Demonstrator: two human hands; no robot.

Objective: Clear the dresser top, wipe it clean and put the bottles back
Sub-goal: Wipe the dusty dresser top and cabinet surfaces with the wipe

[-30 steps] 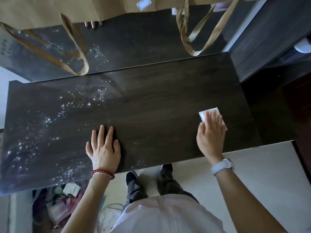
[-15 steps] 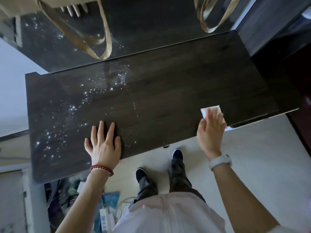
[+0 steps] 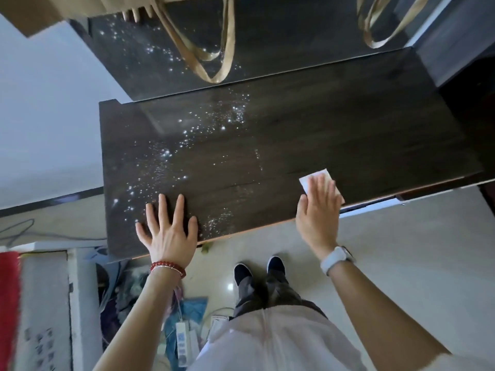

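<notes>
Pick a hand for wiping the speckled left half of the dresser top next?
Right. The right hand already presses the white wipe flat on the dresser top; the left hand lies bare and flat among the droplets, bracing. Sweeping leftward seems simplest.

Single head-worn wide-angle view, looks steeply down over dresser top [image 3: 321, 135]; left hand [image 3: 168, 231] and right hand [image 3: 318, 210] close below lens; floor beneath hands.
</notes>
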